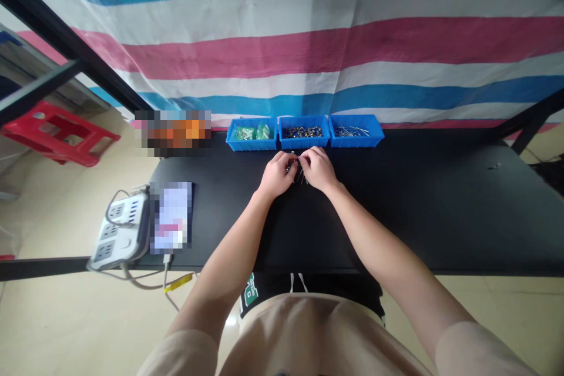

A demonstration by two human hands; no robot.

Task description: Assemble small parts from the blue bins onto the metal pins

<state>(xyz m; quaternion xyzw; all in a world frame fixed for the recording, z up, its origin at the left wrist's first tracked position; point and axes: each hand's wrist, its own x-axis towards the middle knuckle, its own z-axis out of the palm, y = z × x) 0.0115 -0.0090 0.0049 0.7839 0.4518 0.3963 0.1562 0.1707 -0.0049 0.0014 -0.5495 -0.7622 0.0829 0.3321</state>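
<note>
My left hand [279,174] and my right hand [316,168] meet over the black table, just in front of the middle blue bin. Both are closed in a pinch, fingertips nearly touching. What they pinch is too small to make out. Several thin metal pins [302,176] and small shiny pieces show between and below the hands. Behind stand three blue bins in a row. White pieces in green wrapping lie in the left bin [251,145], small dark and brassy metal parts fill the middle bin [304,143], and thin metal rods lie in the right bin [356,142].
A white power strip [126,229] with cables sits at the table's left edge, beside a blurred-out flat object [171,217]. Small metal bits [494,166] lie far right on the black table [418,205]. A red stool [57,132] stands on the floor at left; striped sheeting [282,59] hangs behind.
</note>
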